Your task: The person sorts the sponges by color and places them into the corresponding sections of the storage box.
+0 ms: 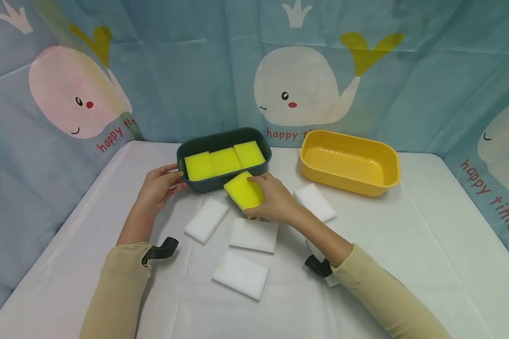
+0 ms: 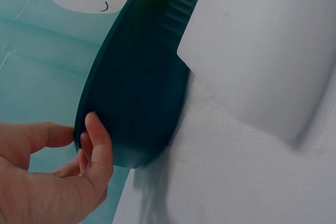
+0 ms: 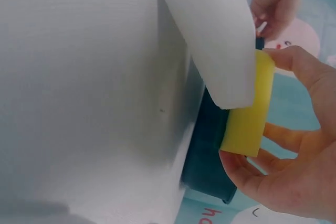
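My right hand (image 1: 275, 197) grips a yellow sponge (image 1: 242, 189) between thumb and fingers, just in front of the dark green container (image 1: 203, 186); the right wrist view also shows this sponge (image 3: 247, 127) in its grasp. Three more yellow sponges (image 1: 225, 161) lie side by side inside that container. With thumb and fingers, my left hand (image 1: 158, 186) pinches the container's left end at the rim, which shows closely in the left wrist view (image 2: 131, 87). White sponges lie in front, among them one (image 1: 254, 234) right below my right hand.
A yellow container (image 1: 348, 183) stands at the back right. More white sponges lie at the left (image 1: 207, 220), nearer the front (image 1: 242, 275) and beside the right forearm (image 1: 315, 202). Behind the white-covered table (image 1: 428, 245) hangs a blue whale-print curtain (image 1: 212, 70).
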`<act>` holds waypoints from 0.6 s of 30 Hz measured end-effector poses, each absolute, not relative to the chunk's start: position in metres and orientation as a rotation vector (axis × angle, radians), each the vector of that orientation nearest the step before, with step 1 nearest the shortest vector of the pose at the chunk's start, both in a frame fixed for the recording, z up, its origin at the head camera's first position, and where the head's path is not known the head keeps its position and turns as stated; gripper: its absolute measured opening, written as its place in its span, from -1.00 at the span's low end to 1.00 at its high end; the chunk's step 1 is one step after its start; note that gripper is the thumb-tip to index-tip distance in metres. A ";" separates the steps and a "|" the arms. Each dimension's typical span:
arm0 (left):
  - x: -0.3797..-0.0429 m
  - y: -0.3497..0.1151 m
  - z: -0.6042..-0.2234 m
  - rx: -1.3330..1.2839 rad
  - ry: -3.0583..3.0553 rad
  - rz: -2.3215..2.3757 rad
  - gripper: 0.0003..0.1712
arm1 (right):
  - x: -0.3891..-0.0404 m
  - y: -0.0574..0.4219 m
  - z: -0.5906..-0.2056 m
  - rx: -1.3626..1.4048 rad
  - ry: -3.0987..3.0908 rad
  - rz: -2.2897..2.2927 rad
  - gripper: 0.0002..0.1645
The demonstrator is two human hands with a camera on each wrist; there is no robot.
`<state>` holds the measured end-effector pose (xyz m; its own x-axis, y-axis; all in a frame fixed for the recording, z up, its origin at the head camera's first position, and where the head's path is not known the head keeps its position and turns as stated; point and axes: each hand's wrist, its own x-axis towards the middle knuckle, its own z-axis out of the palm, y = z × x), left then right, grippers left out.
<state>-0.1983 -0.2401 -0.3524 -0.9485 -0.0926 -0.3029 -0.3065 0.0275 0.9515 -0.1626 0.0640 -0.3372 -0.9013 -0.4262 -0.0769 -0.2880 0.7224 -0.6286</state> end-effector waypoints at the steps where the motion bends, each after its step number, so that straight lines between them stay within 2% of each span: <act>1: -0.198 -0.240 -0.352 -0.418 2.134 2.046 -0.28 | -0.162 0.065 -0.336 -0.578 2.712 -0.929 -0.02; 18: -0.199 -0.241 -0.354 -0.421 2.142 2.045 -0.29 | -0.170 0.082 -0.327 -0.644 2.706 -0.850 -0.07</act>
